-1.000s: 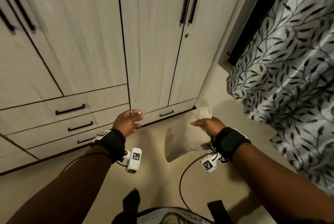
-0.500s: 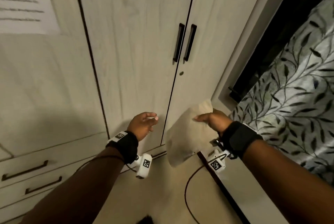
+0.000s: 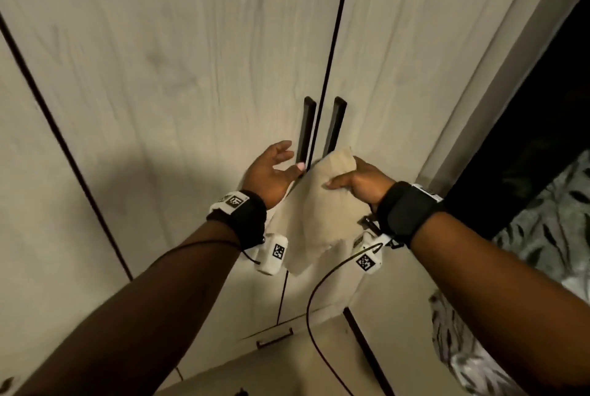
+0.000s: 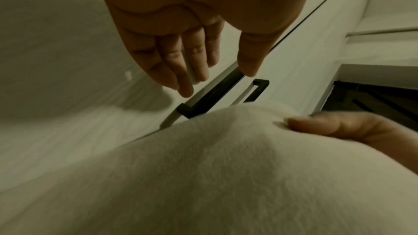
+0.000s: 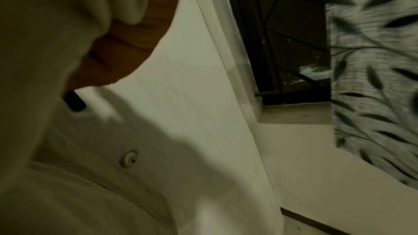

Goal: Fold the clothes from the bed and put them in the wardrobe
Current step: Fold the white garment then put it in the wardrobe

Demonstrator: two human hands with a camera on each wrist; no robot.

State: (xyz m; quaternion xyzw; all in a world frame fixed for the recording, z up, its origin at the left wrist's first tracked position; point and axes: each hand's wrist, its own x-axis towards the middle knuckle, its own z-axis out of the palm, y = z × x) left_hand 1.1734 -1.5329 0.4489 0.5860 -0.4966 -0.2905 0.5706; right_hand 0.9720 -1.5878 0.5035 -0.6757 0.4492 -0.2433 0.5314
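My right hand (image 3: 354, 183) grips a folded cream cloth (image 3: 314, 213) by its upper edge, and the cloth hangs down in front of the wardrobe (image 3: 191, 60). In the left wrist view the cloth (image 4: 203, 176) fills the lower half, with the right thumb (image 4: 321, 124) pressed on it. My left hand (image 3: 277, 168) is open, fingers spread, right at the left black door handle (image 3: 306, 130). From the left wrist the fingertips (image 4: 187, 85) sit just above that handle (image 4: 212, 94) without curling round it. Both doors are closed. The right wrist view shows cloth (image 5: 45, 24) and the right door's keyhole (image 5: 129, 158).
A second black handle (image 3: 336, 125) is on the right door. A drawer with a dark pull (image 3: 274, 336) lies below the doors. A dark window (image 3: 526, 140) and a leaf-patterned curtain (image 3: 549, 236) stand to the right. A black cable (image 3: 316, 315) hangs from my right wrist.
Both hands have risen and moved closer to the wardrobe doors. The left hand has reached the left door handle, and the right hand has carried the cloth up beside it.
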